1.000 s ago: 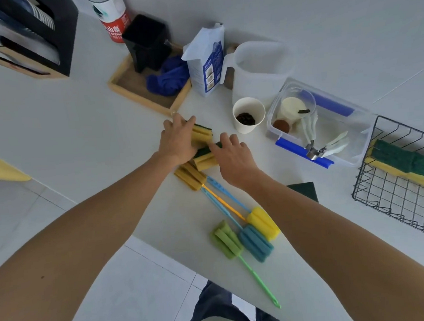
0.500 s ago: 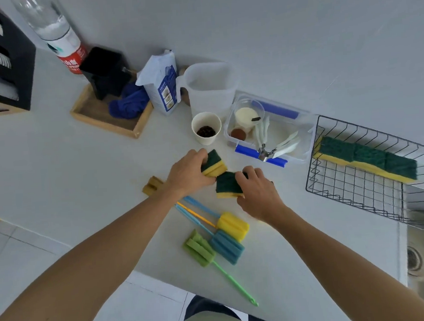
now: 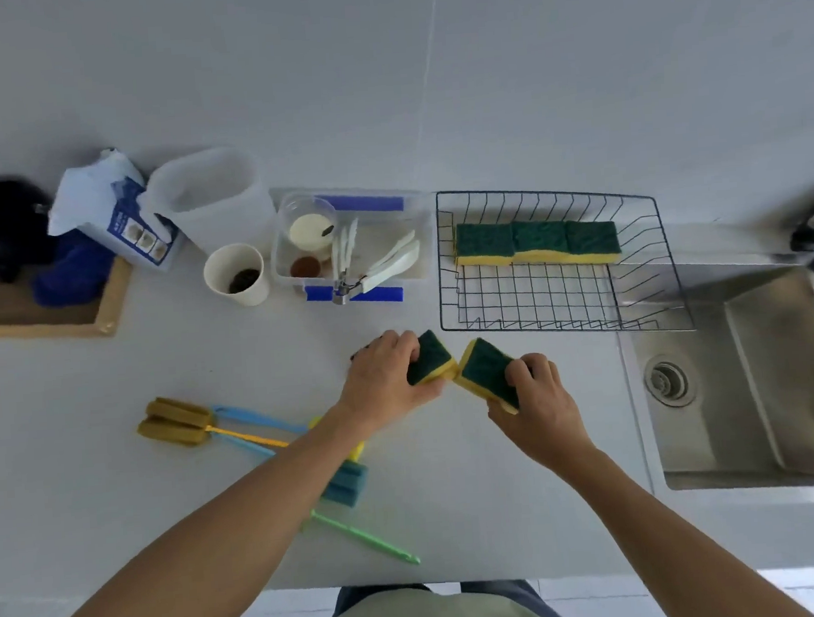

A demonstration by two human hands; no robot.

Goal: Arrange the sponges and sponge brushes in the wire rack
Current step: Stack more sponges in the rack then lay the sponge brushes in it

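My left hand (image 3: 383, 381) grips a green-and-yellow sponge (image 3: 431, 359). A second such sponge (image 3: 484, 371) is held in my right hand (image 3: 539, 400). Both sponges hover above the counter just in front of the black wire rack (image 3: 558, 318), corners nearly touching. Three green-topped sponges (image 3: 537, 243) lie in a row along the rack's far side. Several sponge brushes lie on the counter to the left: a mustard one (image 3: 176, 421), a blue one (image 3: 346, 483) and a green handle (image 3: 366, 537), partly hidden by my left forearm.
A clear plastic box (image 3: 421, 259) with utensils, a paper cup (image 3: 236, 275), a translucent jug (image 3: 207, 196) and a white-blue carton (image 3: 108, 212) stand behind. A wooden tray (image 3: 48, 320) sits far left. A steel sink (image 3: 752, 382) lies right of the rack.
Both hands have lifted a sponge each and carried them right, from beside the brushes to just in front of the wire rack. The view has swung right, so the sink now shows.
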